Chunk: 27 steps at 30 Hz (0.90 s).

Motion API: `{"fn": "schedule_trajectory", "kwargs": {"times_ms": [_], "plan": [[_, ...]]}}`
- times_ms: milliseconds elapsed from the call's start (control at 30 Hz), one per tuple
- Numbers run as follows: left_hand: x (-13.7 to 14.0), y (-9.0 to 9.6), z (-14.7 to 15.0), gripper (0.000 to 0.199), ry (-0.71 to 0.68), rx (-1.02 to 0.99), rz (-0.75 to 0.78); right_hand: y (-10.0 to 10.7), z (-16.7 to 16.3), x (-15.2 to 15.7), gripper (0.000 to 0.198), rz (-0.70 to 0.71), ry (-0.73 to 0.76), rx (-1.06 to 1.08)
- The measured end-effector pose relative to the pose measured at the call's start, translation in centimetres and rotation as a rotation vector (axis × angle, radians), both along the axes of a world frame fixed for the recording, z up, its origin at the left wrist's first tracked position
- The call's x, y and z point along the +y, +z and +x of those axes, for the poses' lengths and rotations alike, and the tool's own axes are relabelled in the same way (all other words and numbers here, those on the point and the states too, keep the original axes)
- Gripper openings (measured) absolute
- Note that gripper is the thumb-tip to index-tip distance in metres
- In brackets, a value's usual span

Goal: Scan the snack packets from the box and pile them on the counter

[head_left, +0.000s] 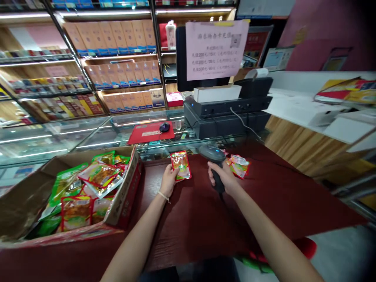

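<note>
Two grips were recorded: our left hand (169, 179) pinched a red-edged packet (182, 161) over the dark red table (188, 223), while our right hand (225, 177) wrapped around a handheld scanner (212, 152). We noted loose packets (239, 167) just right of it.

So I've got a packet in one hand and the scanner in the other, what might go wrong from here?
First, the packet in the left hand looks glossy, so glare might spoil a scan. Second, loose packets lie close beside the right hand with its handheld scanner, so a sideways swing could knock them. Third, the open carton stands near the left forearm, so a careless elbow might bump it.
</note>
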<state>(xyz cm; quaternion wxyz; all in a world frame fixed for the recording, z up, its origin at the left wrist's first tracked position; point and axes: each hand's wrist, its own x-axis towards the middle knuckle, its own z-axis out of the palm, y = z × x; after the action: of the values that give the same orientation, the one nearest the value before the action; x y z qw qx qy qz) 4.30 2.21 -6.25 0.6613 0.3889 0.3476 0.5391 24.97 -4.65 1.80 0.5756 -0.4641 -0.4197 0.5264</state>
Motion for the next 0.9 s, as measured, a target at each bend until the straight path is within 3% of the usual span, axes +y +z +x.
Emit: {"fn": "schedule_trajectory", "kwargs": {"times_ms": [133, 400, 567, 900], "plan": [[0.8, -0.7, -1.0, 0.049, 0.164, 0.021, 0.054, -1.1, -2.5, 0.5, 0.038, -0.017, 0.055, 0.000], [1.3, -1.5, -0.5, 0.043, 0.185, 0.129, 0.135, -3.7, -3.1, -1.0, 0.041, -0.122, 0.131, -0.112], [1.1, -1.1, -0.6, 0.040, 0.185, 0.194, 0.138, -3.8, -3.1, -1.0, 0.041, -0.116, 0.105, -0.176], [1.2, -1.6, -0.5, 0.043, 0.179, 0.176, 0.133, -2.8, -2.8, -1.3, 0.038, -0.095, 0.091, -0.071]]}}
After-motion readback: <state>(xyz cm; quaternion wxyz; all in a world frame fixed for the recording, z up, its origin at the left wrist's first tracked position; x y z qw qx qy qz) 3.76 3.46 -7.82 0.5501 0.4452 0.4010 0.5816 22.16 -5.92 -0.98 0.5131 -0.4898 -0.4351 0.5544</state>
